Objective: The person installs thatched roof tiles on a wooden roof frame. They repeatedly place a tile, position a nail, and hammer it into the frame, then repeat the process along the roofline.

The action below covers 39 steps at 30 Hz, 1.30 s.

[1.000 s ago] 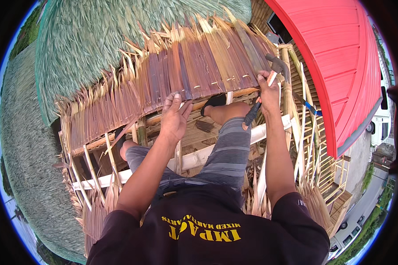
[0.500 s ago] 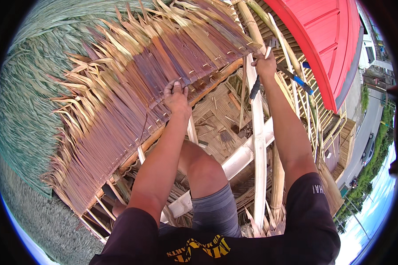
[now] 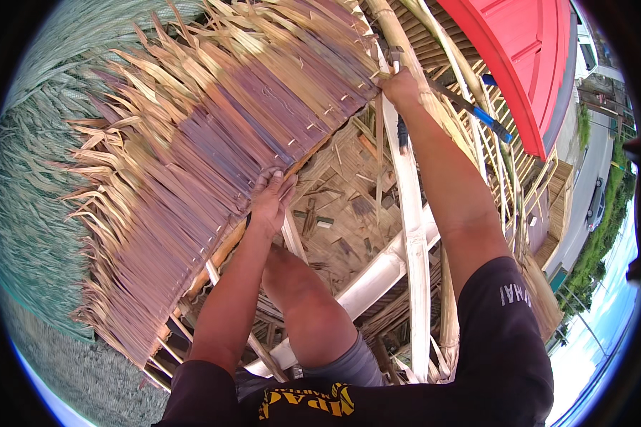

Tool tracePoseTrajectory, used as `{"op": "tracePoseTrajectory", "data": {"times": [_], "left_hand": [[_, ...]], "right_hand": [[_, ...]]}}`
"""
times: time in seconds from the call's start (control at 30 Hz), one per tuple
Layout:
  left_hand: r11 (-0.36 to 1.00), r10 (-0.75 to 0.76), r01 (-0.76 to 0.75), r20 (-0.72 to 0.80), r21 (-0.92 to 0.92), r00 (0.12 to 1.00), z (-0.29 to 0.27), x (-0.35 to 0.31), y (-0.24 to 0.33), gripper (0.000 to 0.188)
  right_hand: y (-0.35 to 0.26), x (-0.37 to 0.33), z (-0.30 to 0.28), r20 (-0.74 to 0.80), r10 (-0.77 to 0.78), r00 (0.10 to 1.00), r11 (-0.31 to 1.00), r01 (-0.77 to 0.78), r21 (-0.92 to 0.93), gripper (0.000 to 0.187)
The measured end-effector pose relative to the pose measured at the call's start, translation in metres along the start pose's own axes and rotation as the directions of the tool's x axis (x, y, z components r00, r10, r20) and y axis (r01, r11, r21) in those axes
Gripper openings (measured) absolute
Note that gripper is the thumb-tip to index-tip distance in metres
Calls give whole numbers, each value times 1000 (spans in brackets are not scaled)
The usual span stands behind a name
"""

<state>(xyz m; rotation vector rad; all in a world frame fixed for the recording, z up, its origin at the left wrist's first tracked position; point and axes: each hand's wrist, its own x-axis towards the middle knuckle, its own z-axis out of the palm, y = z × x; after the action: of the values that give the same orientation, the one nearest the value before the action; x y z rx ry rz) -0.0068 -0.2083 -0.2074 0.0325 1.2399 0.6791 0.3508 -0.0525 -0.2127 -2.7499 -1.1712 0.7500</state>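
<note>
A brown palm-leaf thatch panel (image 3: 228,132) with stitched lower edge and ragged yellow leaf ends slopes across the left. My left hand (image 3: 269,198) is closed at this lower edge, fingers bent together over it; the thumb is mostly hidden. At the panel's upper right end my right hand (image 3: 400,91) is closed round what looks like a hammer (image 3: 394,55), its metal head above the fingers and a black grip hanging below the wrist. Part of the right hand's fingers is hidden. An orange-brown bamboo pole (image 3: 224,249) runs under the panel's edge.
Pale split-bamboo beams (image 3: 414,242) cross below me, over a floor (image 3: 342,206) strewn with scraps. A blue-handled blade (image 3: 493,125) rests by the right forearm. A red roof (image 3: 509,57) stands at the upper right, green netting (image 3: 39,213) at the left. Beyond lies a road (image 3: 584,196).
My left hand has slid down to the panel's edge. The panel's lower edge now covers more of the pole. The right hand stays at the panel's end, and the view has shifted.
</note>
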Motion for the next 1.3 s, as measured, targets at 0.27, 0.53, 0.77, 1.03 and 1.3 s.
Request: {"op": "tracePoseTrajectory", "data": {"times": [0.27,0.53,0.77,1.03,1.3], "left_hand": [[322,551,-731,509,601,661,122,53,36,16],[754,505,-580,292,308,812,246,148,-1,16],[212,653,-708,442,674,616,238,149,-14,21],[107,643,-669,462,736,611,242,141,-13,21],[128,596,-679,491,723,635,239,142,-5,25]], "right_hand": [[0,-5,-1,55,-2,998,1000,1,31,75],[-2,-23,-33,69,-103,992,960,80,269,64],[67,-136,-69,21,-258,966,961,254,110,42],[35,-163,-86,-40,-388,921,916,390,88,32],[-7,-179,-114,-179,-380,907,893,411,187,27]]}}
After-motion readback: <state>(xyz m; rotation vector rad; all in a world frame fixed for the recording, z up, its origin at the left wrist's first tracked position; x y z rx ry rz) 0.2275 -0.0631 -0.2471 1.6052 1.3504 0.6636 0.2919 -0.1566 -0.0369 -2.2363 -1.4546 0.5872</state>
